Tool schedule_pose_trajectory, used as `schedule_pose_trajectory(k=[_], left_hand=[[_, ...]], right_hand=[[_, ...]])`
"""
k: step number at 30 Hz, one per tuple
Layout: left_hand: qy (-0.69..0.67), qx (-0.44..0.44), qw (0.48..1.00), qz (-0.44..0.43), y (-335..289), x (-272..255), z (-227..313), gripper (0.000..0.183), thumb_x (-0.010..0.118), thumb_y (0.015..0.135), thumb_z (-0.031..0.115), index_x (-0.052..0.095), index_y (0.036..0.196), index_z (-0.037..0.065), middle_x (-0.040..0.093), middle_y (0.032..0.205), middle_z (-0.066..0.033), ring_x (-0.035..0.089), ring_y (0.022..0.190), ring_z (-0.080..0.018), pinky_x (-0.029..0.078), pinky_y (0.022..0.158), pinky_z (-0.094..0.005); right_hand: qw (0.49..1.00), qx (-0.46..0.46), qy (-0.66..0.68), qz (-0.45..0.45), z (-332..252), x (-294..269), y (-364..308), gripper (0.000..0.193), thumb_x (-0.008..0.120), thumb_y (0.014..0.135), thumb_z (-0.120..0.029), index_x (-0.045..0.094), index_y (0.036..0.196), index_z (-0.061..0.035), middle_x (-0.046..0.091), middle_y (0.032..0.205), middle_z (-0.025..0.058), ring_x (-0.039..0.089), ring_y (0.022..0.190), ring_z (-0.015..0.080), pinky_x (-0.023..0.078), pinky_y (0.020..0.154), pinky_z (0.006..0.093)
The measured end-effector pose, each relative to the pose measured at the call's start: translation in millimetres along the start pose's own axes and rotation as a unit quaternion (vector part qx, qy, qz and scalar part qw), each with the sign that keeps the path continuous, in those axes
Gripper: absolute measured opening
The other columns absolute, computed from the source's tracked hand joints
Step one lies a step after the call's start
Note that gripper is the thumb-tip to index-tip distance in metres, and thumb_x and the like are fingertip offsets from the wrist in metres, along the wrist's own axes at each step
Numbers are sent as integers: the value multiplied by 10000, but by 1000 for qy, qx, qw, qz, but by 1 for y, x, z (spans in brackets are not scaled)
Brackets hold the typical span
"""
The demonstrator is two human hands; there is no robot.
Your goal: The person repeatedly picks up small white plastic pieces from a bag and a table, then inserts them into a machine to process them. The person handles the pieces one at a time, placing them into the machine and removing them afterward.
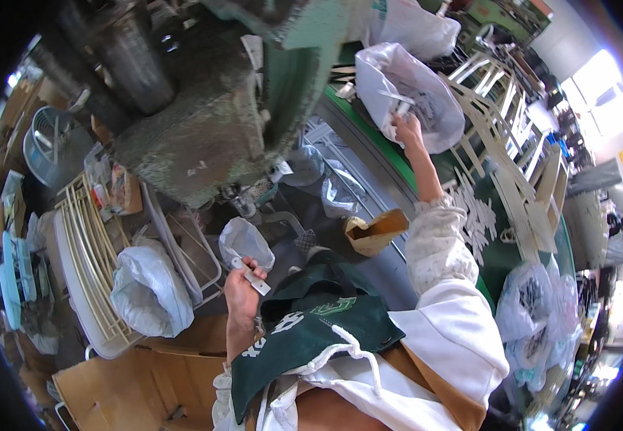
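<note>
Beside apron (360, 322), left hand (241, 289) grips 1 pale strip (258, 284), ends jutting both sides; right hand (407, 131) at bagged strips (426, 106), can't tell grip.

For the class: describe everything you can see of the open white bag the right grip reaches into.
The bag is whitish and crinkled, and looks like thin plastic. It appears to sit on the green table, mouth wide open, its base hidden. Pale grey pieces lie inside. The right grip reaches into its mouth; whether it touches the bag is unclear.

Left hand (241, 289) holds a strip (257, 284); right hand (407, 129) reaches into bag (374, 65).
</note>
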State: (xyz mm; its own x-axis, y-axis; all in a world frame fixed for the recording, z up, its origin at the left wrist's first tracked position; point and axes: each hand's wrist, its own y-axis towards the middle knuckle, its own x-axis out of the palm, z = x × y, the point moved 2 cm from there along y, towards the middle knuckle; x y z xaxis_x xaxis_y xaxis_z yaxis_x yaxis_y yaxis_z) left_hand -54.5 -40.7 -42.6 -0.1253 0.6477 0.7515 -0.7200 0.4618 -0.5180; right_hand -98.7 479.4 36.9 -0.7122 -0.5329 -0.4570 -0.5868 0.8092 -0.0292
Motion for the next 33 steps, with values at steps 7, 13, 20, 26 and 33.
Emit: schedule_pose_trajectory(k=[7, 13, 20, 26, 33], left_hand=[[45, 38, 998, 24, 1, 53, 28, 382, 374, 942, 130, 459, 1306, 52, 510, 882, -74, 492, 751, -158, 438, 656, -321], [90, 79, 990, 68, 4, 71, 36, 323, 423, 963, 183, 558, 1183, -11, 564, 950, -78, 534, 815, -163, 435, 709, -293], [668, 331, 643, 174, -10, 59, 58, 258, 538, 946, 214, 658, 1127, 74, 555, 751, -24, 467, 655, -66, 393, 591, -277], [483, 243, 840, 57, -19, 36, 51, 283, 530, 948, 192, 637, 1163, 43, 547, 710, 9, 421, 641, -68, 363, 581, -217], [495, 257, 829, 44, -24, 39, 42, 373, 484, 965, 165, 503, 1297, -4, 567, 812, -13, 497, 761, -79, 396, 704, -218]], right_hand=[[821, -74, 238, -514, -100, 130, -213, 242, 505, 923, -42, 508, 1150, 43, 642, 955, 126, 647, 765, 166, 539, 629, 274], [796, -37, 266, -543, -111, 170, -254, 165, 517, 933, -69, 463, 1020, 60, 638, 892, 149, 640, 702, 172, 508, 555, 260], [802, 53, 212, -555, -82, 181, -239, 158, 420, 972, -107, 469, 1057, 18, 637, 854, 133, 656, 711, 206, 539, 589, 272], [820, -438, -134, -344, -43, 259, -167, 319, 522, 746, -26, 546, 1062, 12, 616, 923, 188, 600, 887, 389, 472, 740, 444], [768, -398, -266, -426, -39, 278, -172, 398, 493, 804, -137, 529, 1182, -15, 539, 1162, 205, 538, 1078, 370, 435, 895, 455]])
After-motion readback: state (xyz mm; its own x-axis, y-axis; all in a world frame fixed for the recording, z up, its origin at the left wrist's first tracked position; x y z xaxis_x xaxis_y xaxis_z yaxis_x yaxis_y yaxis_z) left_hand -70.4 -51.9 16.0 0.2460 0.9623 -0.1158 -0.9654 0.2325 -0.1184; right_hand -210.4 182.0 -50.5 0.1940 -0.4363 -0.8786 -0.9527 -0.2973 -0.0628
